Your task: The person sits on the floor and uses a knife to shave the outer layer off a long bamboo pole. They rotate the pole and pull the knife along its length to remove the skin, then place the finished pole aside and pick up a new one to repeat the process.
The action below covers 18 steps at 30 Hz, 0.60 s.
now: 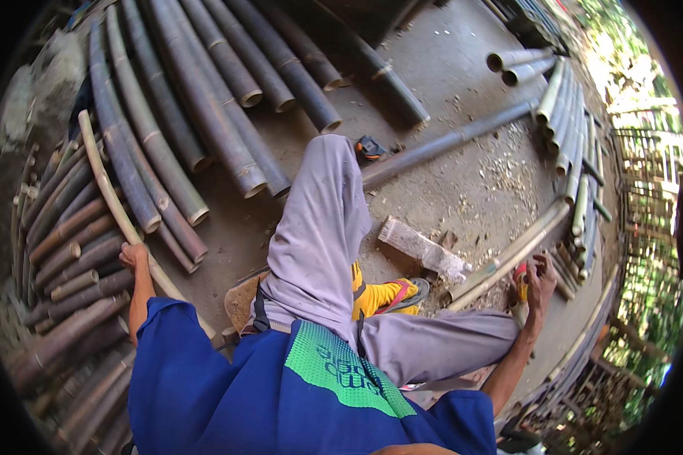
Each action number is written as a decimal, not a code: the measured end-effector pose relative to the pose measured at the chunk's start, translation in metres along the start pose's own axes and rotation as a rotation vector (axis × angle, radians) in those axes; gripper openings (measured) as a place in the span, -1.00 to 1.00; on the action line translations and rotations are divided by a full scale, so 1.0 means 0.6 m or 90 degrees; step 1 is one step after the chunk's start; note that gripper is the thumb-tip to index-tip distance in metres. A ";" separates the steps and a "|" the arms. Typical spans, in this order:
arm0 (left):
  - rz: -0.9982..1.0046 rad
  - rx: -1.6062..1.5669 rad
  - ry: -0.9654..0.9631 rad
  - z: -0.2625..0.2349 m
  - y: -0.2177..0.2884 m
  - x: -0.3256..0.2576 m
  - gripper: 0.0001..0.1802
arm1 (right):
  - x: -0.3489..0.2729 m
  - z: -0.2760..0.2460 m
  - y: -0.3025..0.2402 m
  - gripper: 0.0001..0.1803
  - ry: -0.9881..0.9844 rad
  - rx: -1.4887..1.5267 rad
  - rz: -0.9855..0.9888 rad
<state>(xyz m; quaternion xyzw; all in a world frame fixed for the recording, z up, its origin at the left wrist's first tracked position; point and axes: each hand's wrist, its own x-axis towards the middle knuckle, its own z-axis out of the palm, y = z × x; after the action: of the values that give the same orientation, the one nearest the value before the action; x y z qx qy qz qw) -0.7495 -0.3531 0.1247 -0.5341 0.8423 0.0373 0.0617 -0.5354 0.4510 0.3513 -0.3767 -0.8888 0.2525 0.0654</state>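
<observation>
My left hand [134, 258] is closed around a long, slender, pale bamboo pole [112, 196]. The pole slants from the far left down past my left side, leaning over a stack of bamboo. Off to the right, my right hand [541, 282] is raised beside my right foot [520, 277], with loosely bent fingers apart and nothing visible in them. Nearest to that hand lie pale bamboo lengths [508, 258], their cut ends toward my legs. A rough whitish block [425, 249] rests on the floor between my feet and the scattered chips.
Thick dark bamboo poles [205, 98] fan across the far left, above stacked shorter pieces [76, 265]. One dark pole [451, 144] crosses the floor toward a bamboo pile [573, 144] at right. A small black-and-orange object [369, 148] sits beyond my knee. Bamboo fencing [649, 197] borders the right.
</observation>
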 end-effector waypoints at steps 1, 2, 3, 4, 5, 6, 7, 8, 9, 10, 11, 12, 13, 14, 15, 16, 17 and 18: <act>0.013 0.013 0.070 -0.015 0.016 -0.008 -0.54 | 0.001 0.000 0.018 -0.81 -0.002 -0.004 -0.015; 0.024 0.027 0.135 -0.022 0.031 -0.019 -0.55 | 0.001 0.001 0.032 -0.81 -0.006 -0.014 -0.030; 0.062 -0.006 0.169 -0.028 0.053 -0.032 -0.54 | 0.000 -0.003 0.043 -0.81 -0.015 -0.040 -0.030; 0.117 -0.042 0.191 -0.032 0.098 -0.054 -0.52 | -0.010 -0.012 0.058 -0.79 0.007 -0.053 -0.041; 0.152 -0.080 0.227 -0.045 0.114 -0.067 -0.50 | -0.005 -0.001 0.056 -0.76 0.043 -0.079 -0.101; 0.212 -0.138 0.265 -0.028 0.140 -0.059 -0.47 | -0.005 -0.003 0.080 -0.77 0.024 -0.017 -0.040; 0.320 -0.175 0.294 -0.015 0.152 -0.052 -0.46 | -0.006 -0.003 0.070 -0.78 0.020 -0.036 -0.046; 0.429 -0.219 0.316 -0.003 0.174 -0.054 -0.45 | -0.008 -0.008 0.050 -0.78 0.019 -0.066 -0.055; 0.542 -0.260 0.303 -0.009 0.210 -0.102 -0.46 | -0.016 -0.013 0.031 -0.78 0.031 -0.068 -0.048; 0.649 -0.271 0.334 -0.006 0.239 -0.125 -0.47 | -0.022 -0.018 0.023 -0.78 0.041 -0.051 -0.058; 0.707 -0.320 0.282 -0.009 0.271 -0.173 -0.49 | -0.031 -0.027 0.022 -0.78 0.031 -0.062 -0.035; 0.760 -0.364 0.231 -0.022 0.299 -0.236 -0.51 | -0.041 -0.032 0.018 -0.78 0.043 -0.056 -0.038; 0.737 -0.414 0.082 -0.035 0.324 -0.301 -0.53 | -0.056 -0.039 0.021 -0.77 0.059 -0.042 -0.043; 0.795 -0.443 0.075 -0.026 0.341 -0.332 -0.55 | -0.068 -0.046 0.020 -0.77 0.073 -0.026 -0.054; 0.826 -0.445 0.033 -0.021 0.351 -0.365 -0.58 | -0.084 -0.056 0.020 -0.77 0.077 -0.024 -0.040; 0.860 -0.449 -0.014 -0.012 0.363 -0.399 -0.60 | -0.104 -0.067 0.020 -0.76 0.085 -0.025 -0.022; 0.909 -0.424 -0.047 -0.002 0.370 -0.419 -0.63 | -0.124 -0.076 0.020 -0.76 0.095 -0.023 -0.003; 0.958 -0.399 -0.081 0.007 0.372 -0.438 -0.65 | -0.144 -0.085 0.019 -0.75 0.092 -0.040 0.013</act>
<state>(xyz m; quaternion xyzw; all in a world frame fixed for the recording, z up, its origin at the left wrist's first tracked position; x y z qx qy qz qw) -0.8403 -0.0224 0.1579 0.1849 0.9210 0.3325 -0.0845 -0.4515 0.4173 0.3963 -0.4048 -0.8854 0.1975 0.1153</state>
